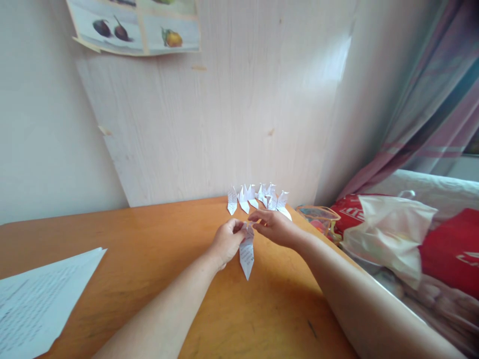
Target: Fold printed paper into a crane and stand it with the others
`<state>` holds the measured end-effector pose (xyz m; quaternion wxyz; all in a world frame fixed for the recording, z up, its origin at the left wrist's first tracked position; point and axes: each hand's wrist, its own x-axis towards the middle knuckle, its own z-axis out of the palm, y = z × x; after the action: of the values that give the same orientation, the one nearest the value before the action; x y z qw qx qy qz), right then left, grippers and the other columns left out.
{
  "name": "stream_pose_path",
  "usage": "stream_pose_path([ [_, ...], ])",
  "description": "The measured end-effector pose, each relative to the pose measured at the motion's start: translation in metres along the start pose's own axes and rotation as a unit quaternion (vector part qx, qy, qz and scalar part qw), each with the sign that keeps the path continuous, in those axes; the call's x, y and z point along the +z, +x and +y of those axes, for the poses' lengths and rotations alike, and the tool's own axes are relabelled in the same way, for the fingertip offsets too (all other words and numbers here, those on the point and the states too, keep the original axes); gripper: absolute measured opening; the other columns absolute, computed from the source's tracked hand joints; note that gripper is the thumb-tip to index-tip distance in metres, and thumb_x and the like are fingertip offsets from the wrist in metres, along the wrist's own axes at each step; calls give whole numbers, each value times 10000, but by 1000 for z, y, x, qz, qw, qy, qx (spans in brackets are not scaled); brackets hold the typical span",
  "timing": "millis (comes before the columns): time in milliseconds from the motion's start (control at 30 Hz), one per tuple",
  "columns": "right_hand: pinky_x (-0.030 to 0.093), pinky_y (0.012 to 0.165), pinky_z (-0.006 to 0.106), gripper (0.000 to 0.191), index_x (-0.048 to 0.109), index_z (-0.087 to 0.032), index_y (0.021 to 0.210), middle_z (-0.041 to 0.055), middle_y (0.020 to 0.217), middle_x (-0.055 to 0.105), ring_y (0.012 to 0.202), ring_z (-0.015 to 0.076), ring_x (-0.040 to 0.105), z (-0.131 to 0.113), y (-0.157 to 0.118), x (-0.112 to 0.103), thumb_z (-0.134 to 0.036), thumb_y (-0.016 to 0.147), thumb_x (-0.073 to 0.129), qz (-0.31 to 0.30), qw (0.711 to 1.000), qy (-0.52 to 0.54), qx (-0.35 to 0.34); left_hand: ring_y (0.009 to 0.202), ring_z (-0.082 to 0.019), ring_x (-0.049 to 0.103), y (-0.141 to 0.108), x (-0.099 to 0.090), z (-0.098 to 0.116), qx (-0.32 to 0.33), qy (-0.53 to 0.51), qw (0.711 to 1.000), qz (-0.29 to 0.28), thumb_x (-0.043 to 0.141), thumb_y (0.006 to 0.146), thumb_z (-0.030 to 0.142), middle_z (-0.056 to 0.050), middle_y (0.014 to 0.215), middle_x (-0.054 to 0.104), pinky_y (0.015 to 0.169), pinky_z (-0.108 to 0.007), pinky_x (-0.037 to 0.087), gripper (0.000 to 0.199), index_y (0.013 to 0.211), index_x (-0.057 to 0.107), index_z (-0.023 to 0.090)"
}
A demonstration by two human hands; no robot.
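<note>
A narrow strip-like piece of folded paper with print on it hangs point-down over the table, its tip toward me. My left hand pinches its upper part between thumb and fingers. At the top end, my right hand has thumb and fingertips closed on the paper's small folded tip; the exact contact is partly hidden by the fingers. Just beyond my hands, several folded paper figures, white with print and pointed tips, stand in a group at the table's back edge.
A stack of printed sheets lies on the wooden table at the left. Beyond the table's right edge are a wire-rimmed basket, a white plastic bag and red bags. A wall panel rises behind the table.
</note>
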<state>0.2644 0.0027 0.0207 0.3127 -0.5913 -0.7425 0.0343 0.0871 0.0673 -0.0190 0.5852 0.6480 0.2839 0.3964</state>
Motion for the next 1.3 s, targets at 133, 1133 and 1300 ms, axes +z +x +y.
stream_pose_path([
  [133,452,710,255,228,702,-239,1066,19,991,733,795,142,651,-5,-1,-3,-196,883,573,-7,1000,-9,-18,763,-167,619,-2,0,3,-3,-9,1000,-10,726,773,295,-23,807,666,706,-282,480,181,838,613,168],
  [1133,423,630,225,150,702,-170,873,0,778,678,725,125,599,-11,5,0,-193,853,555,0,993,108,41,655,-127,529,-5,4,7,5,9,1000,-22,742,751,393,38,696,587,628,-237,399,247,759,640,168],
  [1300,418,608,227,188,704,-169,909,3,777,672,697,122,584,-10,4,-2,-183,842,530,-17,991,115,65,661,-129,534,-4,4,4,6,9,1000,-15,742,748,408,26,727,606,625,-242,403,266,779,644,163],
])
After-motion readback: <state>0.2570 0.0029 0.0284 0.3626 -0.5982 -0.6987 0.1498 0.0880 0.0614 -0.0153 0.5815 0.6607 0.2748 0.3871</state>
